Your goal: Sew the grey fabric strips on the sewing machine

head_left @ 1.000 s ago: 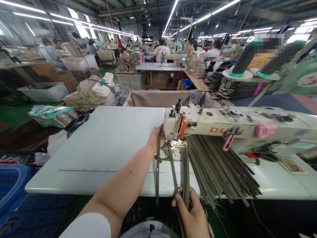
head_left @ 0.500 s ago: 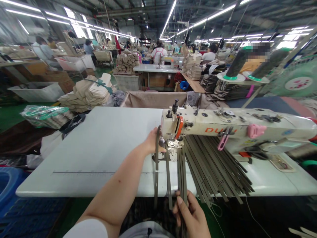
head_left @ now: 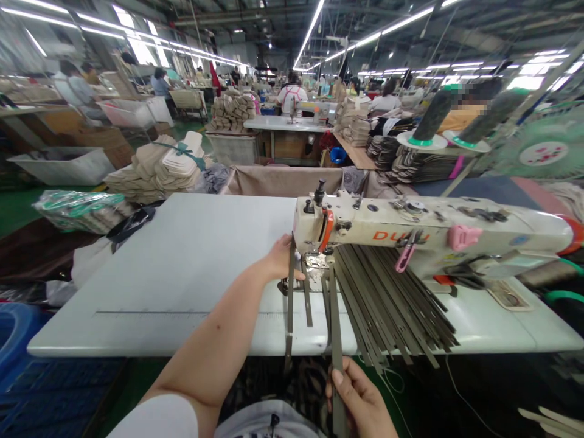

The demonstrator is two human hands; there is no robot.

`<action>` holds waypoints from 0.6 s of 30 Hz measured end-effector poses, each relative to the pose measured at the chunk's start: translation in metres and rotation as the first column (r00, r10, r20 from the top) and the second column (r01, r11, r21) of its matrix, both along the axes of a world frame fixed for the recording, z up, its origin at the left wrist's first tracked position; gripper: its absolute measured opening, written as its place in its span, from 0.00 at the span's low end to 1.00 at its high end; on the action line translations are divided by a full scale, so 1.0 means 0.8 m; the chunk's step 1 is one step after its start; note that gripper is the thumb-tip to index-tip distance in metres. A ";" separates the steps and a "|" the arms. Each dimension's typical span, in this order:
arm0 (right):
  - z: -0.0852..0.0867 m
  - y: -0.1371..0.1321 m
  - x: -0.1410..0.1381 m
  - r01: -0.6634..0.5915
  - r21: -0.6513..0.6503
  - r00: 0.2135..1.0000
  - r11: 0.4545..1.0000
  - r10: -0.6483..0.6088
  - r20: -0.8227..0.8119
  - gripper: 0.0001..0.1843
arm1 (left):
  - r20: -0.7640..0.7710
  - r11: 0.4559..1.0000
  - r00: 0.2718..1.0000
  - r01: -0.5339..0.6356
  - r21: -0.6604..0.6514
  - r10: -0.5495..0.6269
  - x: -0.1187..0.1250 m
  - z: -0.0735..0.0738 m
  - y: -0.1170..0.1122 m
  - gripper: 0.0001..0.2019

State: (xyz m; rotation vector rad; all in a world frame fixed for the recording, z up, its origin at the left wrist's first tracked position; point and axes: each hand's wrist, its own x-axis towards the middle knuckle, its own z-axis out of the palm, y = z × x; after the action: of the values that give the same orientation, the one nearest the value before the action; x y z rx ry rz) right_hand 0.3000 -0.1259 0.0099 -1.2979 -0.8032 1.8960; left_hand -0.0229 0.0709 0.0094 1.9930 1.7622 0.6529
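My left hand (head_left: 277,260) is at the left side of the sewing machine's head (head_left: 314,225). A dark olive strap (head_left: 290,304) runs down across its fingers and hangs past the table's front edge. Its thumb reaches under a shorter strap end (head_left: 307,304) beside the metal needle plate (head_left: 316,261); the other fingers are partly hidden. My right hand (head_left: 358,395) pinches a long olive strap (head_left: 336,328) below the table edge, thumb on top. That strap leads up to the presser foot. Another strap (head_left: 325,298) lies just left of it.
A fanned pile of olive straps (head_left: 387,304) lies under the machine arm, right of the needle. Pink thread snips (head_left: 405,258) hang on the arm. The pale table (head_left: 182,267) extends left. A fabric-lined bin (head_left: 283,181) stands behind it, and thread cones (head_left: 431,118) stand at right.
The straps near the needle have shifted. The middle strap end now stops higher on the table, and my right hand holds one broader-looking strap farther right. My left hand has barely moved.
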 end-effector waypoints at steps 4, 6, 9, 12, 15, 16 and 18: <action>0.003 0.002 0.003 0.009 0.010 1.000 1.000 -0.008 -0.019 0.37 | -0.035 1.000 0.999 0.022 -0.008 -0.022 0.003 0.004 0.001 0.52; 0.001 0.002 0.005 -0.002 0.016 1.000 1.000 0.002 -0.013 0.38 | -0.023 1.000 0.999 0.025 0.010 -0.025 0.004 0.005 0.001 0.50; -0.004 -0.002 0.009 -0.029 0.022 0.999 0.999 0.029 0.017 0.40 | 0.012 1.000 1.000 -0.002 0.029 0.002 0.004 0.004 0.000 0.50; -0.006 -0.006 0.008 -0.044 0.015 0.999 0.999 0.043 0.031 0.39 | 0.035 0.999 0.999 -0.034 0.014 0.034 0.003 0.004 -0.002 0.53; -0.002 -0.009 0.004 -0.016 0.028 0.999 0.999 0.015 0.047 0.40 | 0.038 1.000 0.999 0.015 0.016 -0.016 0.002 0.002 -0.003 0.55; -0.001 -0.009 0.002 -0.002 0.028 0.998 1.000 0.001 0.057 0.40 | 0.031 0.999 0.999 0.027 0.022 -0.027 0.002 0.001 -0.003 0.56; 0.002 -0.009 0.001 0.025 0.013 0.996 1.000 -0.026 0.084 0.41 | 0.019 0.999 1.000 0.020 0.038 -0.021 0.001 -0.004 -0.001 0.57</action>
State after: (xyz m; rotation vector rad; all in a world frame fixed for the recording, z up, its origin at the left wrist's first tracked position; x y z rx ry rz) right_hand 0.3005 -0.1334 0.0114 -1.3820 -0.8360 1.8237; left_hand -0.0217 0.0698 0.0065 2.0206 1.7283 0.7018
